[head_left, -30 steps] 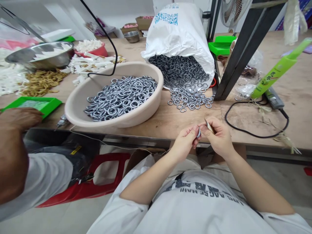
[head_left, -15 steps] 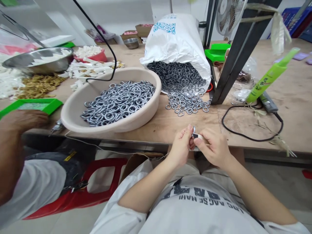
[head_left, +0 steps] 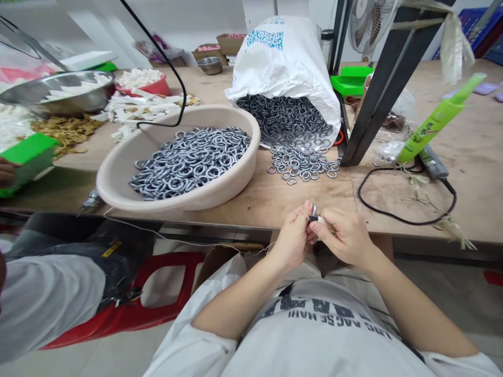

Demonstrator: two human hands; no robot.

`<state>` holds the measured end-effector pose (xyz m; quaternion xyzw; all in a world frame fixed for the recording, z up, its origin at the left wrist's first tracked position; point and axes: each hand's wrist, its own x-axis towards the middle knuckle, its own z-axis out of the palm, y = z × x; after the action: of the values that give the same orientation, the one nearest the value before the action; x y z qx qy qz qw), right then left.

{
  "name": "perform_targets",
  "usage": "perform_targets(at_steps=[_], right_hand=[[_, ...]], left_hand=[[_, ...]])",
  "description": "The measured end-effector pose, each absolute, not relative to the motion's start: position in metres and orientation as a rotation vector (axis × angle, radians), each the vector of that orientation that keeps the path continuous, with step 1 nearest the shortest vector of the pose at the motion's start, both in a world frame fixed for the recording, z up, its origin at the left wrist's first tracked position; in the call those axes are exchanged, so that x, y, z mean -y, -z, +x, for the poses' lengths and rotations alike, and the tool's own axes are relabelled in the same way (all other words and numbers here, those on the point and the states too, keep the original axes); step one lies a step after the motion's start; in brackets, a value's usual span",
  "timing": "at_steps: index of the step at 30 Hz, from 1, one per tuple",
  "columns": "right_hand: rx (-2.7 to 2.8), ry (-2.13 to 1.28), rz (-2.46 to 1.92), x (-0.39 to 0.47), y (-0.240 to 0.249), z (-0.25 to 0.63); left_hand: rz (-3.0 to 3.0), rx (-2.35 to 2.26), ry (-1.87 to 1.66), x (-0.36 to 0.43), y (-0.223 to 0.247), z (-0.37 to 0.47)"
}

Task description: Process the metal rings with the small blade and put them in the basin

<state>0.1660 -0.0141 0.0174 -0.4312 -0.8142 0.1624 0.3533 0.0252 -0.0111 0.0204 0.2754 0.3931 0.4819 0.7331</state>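
Observation:
Just above the table's front edge, my left hand (head_left: 294,234) pinches a grey metal ring (head_left: 314,209) between thumb and fingertips. Closed round a small pale piece with a black end (head_left: 316,219), my right hand (head_left: 346,234) presses it against the ring. My fingers hide most of that piece, so its kind is unclear. Beyond my hands, loose rings (head_left: 302,166) spill from a white sack (head_left: 283,68). A beige basin (head_left: 113,183) full of similar rings stands to the left.
At the left edge a co-worker's hand (head_left: 7,173) grips a green tray (head_left: 29,157). A dark metal post (head_left: 377,99) rises at right, near a lime-green tube (head_left: 436,123) and a black cable (head_left: 408,222). A bent black rod (head_left: 165,57) hangs over the basin.
The co-worker's green tray has been tipped up and moved left, and their arm has mostly left view. My hands stay almost in place, with the ring and pale piece still held.

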Motion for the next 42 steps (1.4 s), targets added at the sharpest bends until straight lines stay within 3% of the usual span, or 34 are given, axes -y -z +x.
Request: perform_targets(at_steps=[7,11,19,34,37,42], right_hand=[[1.965,-0.664,-1.247,0.003,-0.006,0.166],[1.838,-0.477,-1.588,-0.042,0.000,0.173],[2.415,-0.116,-1.616,-0.109,-0.010,0.110],[2.389,-0.082,-1.646,-0.101,0.003,0.114],[2.215,-0.368,-1.539,-0.093,0.000,0.129],[1.632,-1.414,-1.089,-0.053,-0.008,0.140]], left_hand=[[0.706,-0.803,-1.008,0.012,-0.008,0.014],[0.826,-0.746,-0.920,0.022,0.001,-0.002],[0.811,-0.921,-1.140,0.001,0.009,-0.049],[0.507,-0.854,-1.185,-0.027,-0.010,-0.056],[0.657,-0.926,-1.264,-0.025,-0.007,-0.053],[0.869,-0.961,-1.152,-0.019,0.003,-0.035]])
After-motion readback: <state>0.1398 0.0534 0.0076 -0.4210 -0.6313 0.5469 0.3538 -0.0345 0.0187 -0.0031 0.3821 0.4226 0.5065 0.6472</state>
